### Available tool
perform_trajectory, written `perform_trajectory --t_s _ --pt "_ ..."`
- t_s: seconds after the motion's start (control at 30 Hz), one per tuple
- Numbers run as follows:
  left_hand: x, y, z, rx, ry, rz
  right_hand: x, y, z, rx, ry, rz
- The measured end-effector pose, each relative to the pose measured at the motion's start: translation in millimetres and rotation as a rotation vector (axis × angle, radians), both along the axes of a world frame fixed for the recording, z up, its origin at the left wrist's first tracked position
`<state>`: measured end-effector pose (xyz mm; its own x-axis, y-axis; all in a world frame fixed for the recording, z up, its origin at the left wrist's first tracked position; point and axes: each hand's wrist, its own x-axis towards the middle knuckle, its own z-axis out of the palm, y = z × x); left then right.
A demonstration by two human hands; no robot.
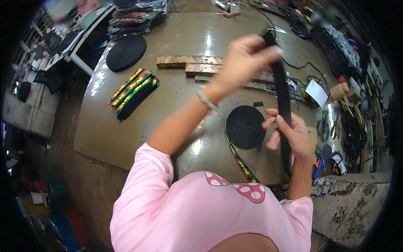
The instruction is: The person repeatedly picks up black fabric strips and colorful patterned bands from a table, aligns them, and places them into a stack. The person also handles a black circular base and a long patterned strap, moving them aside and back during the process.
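A black webbing strap runs up and down between my two hands. My left hand, somewhat blurred, is closed on its upper end, far out over the table. Lower down, my right hand pinches the strap between thumb and fingers, and the strap's lower end hangs past the palm. Just left of my right hand lies a black roll of webbing. Its loose tail, patterned in green, yellow and red, trails toward my body. A small black piece sits beside the roll.
Several cut patterned straps lie stacked at the left, near a larger black roll. Wooden bars stretch across the middle. A paper, a cable and blue-handled tool occupy the right side. Plastic-wrapped bundles stand behind.
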<state>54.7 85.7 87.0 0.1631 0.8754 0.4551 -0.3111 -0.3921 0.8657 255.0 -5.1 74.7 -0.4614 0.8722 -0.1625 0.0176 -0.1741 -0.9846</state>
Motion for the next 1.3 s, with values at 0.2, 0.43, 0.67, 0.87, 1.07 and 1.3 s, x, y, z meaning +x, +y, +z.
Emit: perform_trajectory --t_s 0.2,0.43,0.67,0.87,1.07,1.3 --pt "-63 92 -50 -0.332 -0.121 0.116 53 58 -6 -0.116 -0.15 0.025" --pt "-42 149 -106 -0.273 0.585 0.374 71 128 6 0.091 -0.356 -0.033" --pt "-7 149 -128 -0.216 1.076 0.618 67 167 3 -0.033 -0.415 -0.148" --pt "-16 142 -129 -0.189 1.083 0.719 53 181 -3 0.288 -0.581 -0.108" --pt "-18 142 -128 -0.205 1.134 0.688 50 178 2 0.114 -0.539 -0.123" --pt "-13 137 -126 -0.188 1.176 0.769 43 156 -9 0.388 -0.66 -0.247"
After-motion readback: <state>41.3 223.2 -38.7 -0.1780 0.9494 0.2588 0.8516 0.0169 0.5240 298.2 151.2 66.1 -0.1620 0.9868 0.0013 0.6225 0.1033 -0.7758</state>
